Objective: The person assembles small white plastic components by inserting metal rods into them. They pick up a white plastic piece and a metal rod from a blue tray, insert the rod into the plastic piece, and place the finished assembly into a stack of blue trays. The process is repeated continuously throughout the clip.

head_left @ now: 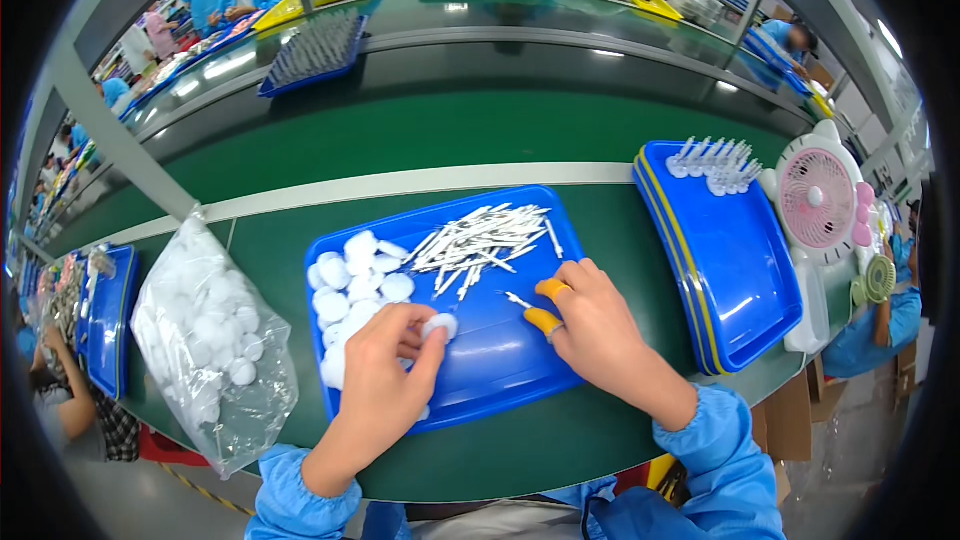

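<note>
My left hand (388, 355) pinches a small white round piece (440, 326) between thumb and fingers, over the blue tray (490, 390). My right hand (590, 318), with yellow finger covers on two digits, grips a thin white stick (516, 299) with a fine tip that points toward the left hand. The two held parts are apart. Inside the tray, a pile of similar white sticks (480, 240) lies at the far side. Many white round pieces (360, 280) are heaped along the tray's left side, partly hidden by my left hand.
A clear plastic bag (215, 330) of white round pieces lies left of the tray. On the right, stacked blue trays (720, 270) carry upright clear parts (715, 162), beside a pink and white fan (816, 197). Beyond runs a green conveyor belt (450, 120); other people work around it.
</note>
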A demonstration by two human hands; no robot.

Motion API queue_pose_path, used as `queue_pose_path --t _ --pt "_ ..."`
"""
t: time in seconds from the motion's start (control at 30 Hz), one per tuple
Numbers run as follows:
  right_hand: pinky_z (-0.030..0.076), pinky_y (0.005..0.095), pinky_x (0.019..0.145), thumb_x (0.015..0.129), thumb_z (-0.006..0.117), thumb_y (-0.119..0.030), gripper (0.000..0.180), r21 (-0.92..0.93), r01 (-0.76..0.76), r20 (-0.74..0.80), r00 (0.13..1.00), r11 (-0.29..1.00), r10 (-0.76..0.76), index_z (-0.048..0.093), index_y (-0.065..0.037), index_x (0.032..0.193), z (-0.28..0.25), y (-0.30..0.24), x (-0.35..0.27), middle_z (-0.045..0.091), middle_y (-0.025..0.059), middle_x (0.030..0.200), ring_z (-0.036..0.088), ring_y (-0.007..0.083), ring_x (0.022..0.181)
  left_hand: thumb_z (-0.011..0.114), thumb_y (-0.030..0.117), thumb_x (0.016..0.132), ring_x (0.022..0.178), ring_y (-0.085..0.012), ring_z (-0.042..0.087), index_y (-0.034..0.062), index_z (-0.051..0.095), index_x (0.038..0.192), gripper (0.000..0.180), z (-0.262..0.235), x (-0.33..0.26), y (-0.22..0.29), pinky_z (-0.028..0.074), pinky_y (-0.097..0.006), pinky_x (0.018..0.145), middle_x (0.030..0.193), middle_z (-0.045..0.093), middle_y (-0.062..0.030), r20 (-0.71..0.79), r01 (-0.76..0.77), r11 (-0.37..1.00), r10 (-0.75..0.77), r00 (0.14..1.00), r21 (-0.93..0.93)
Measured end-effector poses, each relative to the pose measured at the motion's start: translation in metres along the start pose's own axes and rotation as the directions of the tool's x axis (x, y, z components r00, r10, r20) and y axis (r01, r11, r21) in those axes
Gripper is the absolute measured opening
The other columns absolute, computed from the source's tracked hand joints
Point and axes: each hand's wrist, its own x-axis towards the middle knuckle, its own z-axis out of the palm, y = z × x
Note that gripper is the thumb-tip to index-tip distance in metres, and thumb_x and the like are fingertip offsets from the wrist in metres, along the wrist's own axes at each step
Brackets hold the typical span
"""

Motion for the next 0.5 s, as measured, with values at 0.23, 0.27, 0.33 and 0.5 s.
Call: queue_pose_path --t 0.23,0.27,0.33,0.5 --pt "0.055 0.0453 0.082 0.082 0.071 0.005 0.029 0.46 -0.17 0.118 0.984 0.872 0.13 0.071 0.005 0.11 -0.003 -0.035 0.004 0.07 0.0199 0.099 0.068 0.0387 0.094 0.069 0.005 0.104 0.09 -0.0181 0.078 -0.0064 0.066 0.119 0.019 -0.004 0.002 -0.004 0.064 -0.029 0.076 0.1 0.077 -0.013 0.201 0.31 0.895 -0.255 0.946 -0.321" --pt "0.057 0.0425 0.078 0.082 0.07 0.008 0.032 0.524 -0.133 0.073 0.991 0.841 0.112 0.07 0.005 0.113 -0.006 -0.044 -0.001 0.072 0.0199 0.098 0.07 0.0384 0.088 0.068 0.005 0.104 0.091 -0.0186 0.077 -0.0068 0.065 0.121 0.02 -0.004 0.002 -0.004 0.064 -0.03 0.077 0.101 0.077 -0.0133 0.236 0.321 0.87 -0.246 0.94 -0.374" --pt "0.055 0.042 0.076 0.079 0.071 0.009 0.035 0.583 -0.042 -0.002 0.999 0.812 0.053 0.07 0.006 0.114 -0.003 -0.052 -0.011 0.071 0.0189 0.096 0.068 0.0375 0.087 0.067 0.004 0.105 0.093 -0.0196 0.077 -0.0074 0.064 0.125 0.023 -0.002 0.001 0.001 0.065 -0.031 0.08 0.103 0.077 -0.0138 0.322 0.348 0.812 -0.209 0.923 -0.468" --pt "0.05 0.0424 0.069 0.071 0.072 0.012 0.045 0.487 0.17 -0.125 0.984 0.857 -0.125 0.071 0.007 0.116 0.002 -0.052 -0.015 0.064 0.0159 0.091 0.06 0.0349 0.082 0.068 0.006 0.106 0.091 -0.0181 0.076 -0.0079 0.066 0.124 0.023 0.002 -0.002 0.006 0.065 -0.03 0.08 0.1 0.075 -0.0122 0.357 0.382 0.775 -0.215 0.909 -0.504"
